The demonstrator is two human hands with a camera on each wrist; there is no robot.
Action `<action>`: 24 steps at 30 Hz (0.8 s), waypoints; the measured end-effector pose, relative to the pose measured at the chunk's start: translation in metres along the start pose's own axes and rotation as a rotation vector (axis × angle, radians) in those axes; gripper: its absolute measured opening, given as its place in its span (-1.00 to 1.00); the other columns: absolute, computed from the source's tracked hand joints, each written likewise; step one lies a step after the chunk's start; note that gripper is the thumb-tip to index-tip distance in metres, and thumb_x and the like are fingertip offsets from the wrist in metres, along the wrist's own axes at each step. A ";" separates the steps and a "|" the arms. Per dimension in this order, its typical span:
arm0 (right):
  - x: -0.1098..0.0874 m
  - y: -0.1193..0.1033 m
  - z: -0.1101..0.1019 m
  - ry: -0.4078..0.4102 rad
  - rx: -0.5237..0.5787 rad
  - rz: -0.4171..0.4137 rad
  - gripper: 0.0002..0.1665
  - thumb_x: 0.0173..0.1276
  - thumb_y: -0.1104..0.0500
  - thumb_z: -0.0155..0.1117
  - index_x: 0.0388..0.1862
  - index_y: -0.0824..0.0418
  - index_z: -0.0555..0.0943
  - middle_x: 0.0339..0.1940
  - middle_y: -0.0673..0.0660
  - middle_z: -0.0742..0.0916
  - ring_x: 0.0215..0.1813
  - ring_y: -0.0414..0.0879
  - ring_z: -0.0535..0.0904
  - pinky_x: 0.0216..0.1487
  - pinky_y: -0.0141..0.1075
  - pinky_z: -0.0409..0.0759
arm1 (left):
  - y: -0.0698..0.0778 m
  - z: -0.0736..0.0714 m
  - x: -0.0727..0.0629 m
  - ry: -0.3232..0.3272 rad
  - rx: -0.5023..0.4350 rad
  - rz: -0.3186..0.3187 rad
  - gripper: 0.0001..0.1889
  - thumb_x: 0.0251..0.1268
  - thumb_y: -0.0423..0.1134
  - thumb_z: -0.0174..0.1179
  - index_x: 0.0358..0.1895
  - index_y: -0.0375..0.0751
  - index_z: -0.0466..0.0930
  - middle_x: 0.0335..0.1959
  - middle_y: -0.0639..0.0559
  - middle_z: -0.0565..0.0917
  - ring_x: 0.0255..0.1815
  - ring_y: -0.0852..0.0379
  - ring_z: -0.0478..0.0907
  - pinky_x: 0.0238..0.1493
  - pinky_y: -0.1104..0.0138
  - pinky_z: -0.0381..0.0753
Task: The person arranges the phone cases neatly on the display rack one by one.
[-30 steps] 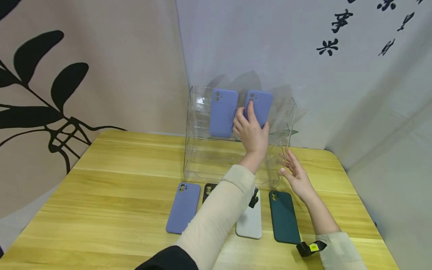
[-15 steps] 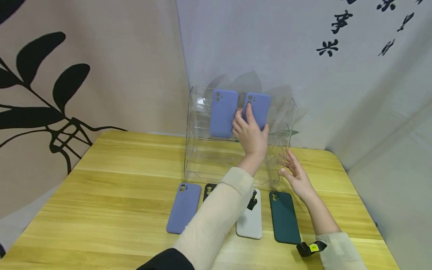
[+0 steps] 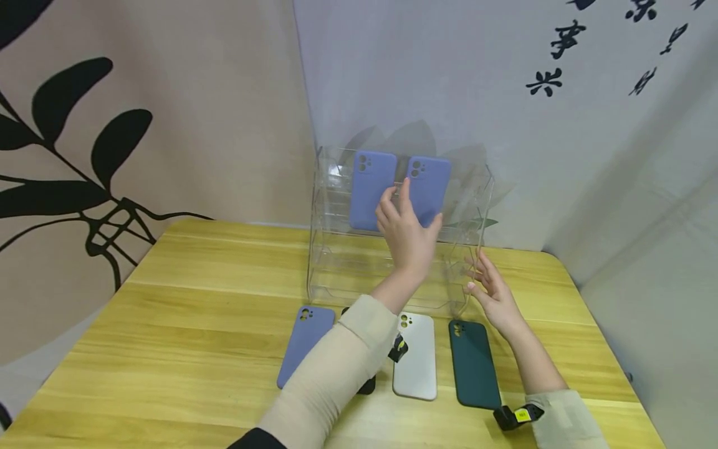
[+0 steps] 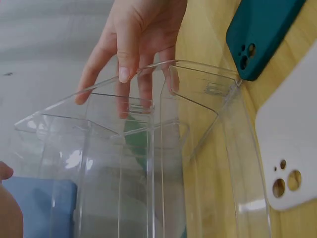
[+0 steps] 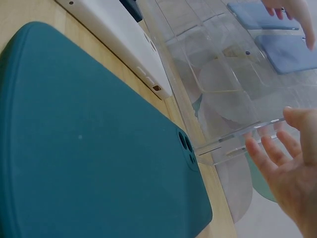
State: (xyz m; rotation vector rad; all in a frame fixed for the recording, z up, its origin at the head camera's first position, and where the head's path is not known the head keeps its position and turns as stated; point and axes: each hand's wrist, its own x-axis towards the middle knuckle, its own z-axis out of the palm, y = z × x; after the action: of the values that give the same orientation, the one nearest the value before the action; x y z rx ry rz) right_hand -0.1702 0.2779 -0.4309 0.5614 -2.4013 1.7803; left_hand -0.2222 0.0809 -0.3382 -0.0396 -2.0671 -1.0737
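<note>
Two lavender phone cases lean side by side in the top tier of a clear acrylic rack [image 3: 387, 296]. My left hand [image 3: 406, 240] is in front of them, its fingers spread and relaxed; the index fingertip is at the left edge of the right-hand case [image 3: 430, 187], and the thumb stands apart from it. The left-hand case [image 3: 371, 187] is partly behind my fingers. At the rack's right side panel my right hand [image 3: 496, 299] rests with loosely extended fingers outside the panel and the thumb at its edge, as the left wrist view also shows.
In front of the rack lie a lavender case [image 3: 303, 340], a black case [image 3: 367, 385] mostly hidden by my left forearm, a white case [image 3: 417, 365] and a dark green case [image 3: 473, 362]. A cloth backdrop [image 3: 235, 112] hangs close behind the wooden table [image 3: 140, 349].
The right-hand lavender case has settled slightly lower in the top tier. My left hand has let go of it and drawn back left and down. My right hand stays put.
</note>
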 end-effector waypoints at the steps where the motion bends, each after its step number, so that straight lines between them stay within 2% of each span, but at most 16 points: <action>1: 0.000 0.000 0.000 -0.001 0.001 0.000 -0.13 0.44 0.43 0.00 0.58 0.04 -0.11 0.41 0.46 0.22 0.32 0.42 0.20 -0.03 -0.43 0.52 | -0.001 -0.004 -0.001 0.001 -0.019 0.006 -0.10 -0.06 -0.05 0.50 0.39 -0.09 0.22 0.24 -0.11 0.23 0.27 -0.07 0.18 0.22 0.11 0.21; 9: -0.001 0.002 -0.001 -0.003 0.010 -0.011 -0.12 0.43 0.44 0.00 0.58 0.05 -0.11 0.41 0.45 0.22 0.32 0.42 0.20 -0.04 -0.41 0.53 | -0.007 -0.038 -0.013 -0.005 -0.137 0.096 -0.11 -0.10 -0.12 0.53 0.36 -0.13 0.24 0.19 -0.11 0.26 0.19 -0.07 0.22 0.20 0.07 0.21; 13: -0.001 0.002 -0.001 -0.001 -0.002 -0.005 -0.13 0.44 0.43 0.01 0.58 0.07 -0.12 0.42 0.42 0.23 0.32 0.41 0.20 -0.04 -0.43 0.52 | -0.008 -0.058 -0.021 -0.046 -0.191 0.132 -0.08 -0.13 -0.12 0.54 0.37 -0.15 0.23 0.15 -0.14 0.26 0.14 -0.08 0.23 0.16 0.04 0.24; 20: -0.001 0.002 0.001 -0.003 0.012 -0.019 -0.14 0.43 0.46 -0.01 0.57 0.16 -0.12 0.41 0.46 0.22 0.31 0.43 0.20 -0.03 -0.42 0.53 | -0.019 -0.093 -0.036 -0.126 -0.243 0.158 -0.10 -0.10 -0.13 0.53 0.37 -0.20 0.25 0.15 -0.16 0.28 0.10 -0.09 0.23 0.09 0.02 0.27; 24: 0.000 0.003 0.001 -0.005 0.015 -0.024 -0.14 0.43 0.46 -0.01 0.57 0.13 -0.12 0.41 0.46 0.22 0.30 0.43 0.20 -0.04 -0.41 0.53 | -0.030 -0.114 -0.044 -0.185 -0.256 0.124 -0.09 -0.12 -0.17 0.54 0.37 -0.18 0.27 0.17 -0.14 0.28 0.16 -0.08 0.20 0.13 -0.02 0.24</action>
State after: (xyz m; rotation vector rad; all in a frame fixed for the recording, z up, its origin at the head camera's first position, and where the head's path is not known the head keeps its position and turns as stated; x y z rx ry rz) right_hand -0.1711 0.2775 -0.4341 0.5945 -2.3767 1.7908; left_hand -0.1309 -0.0045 -0.3496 -0.4041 -2.0443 -1.2904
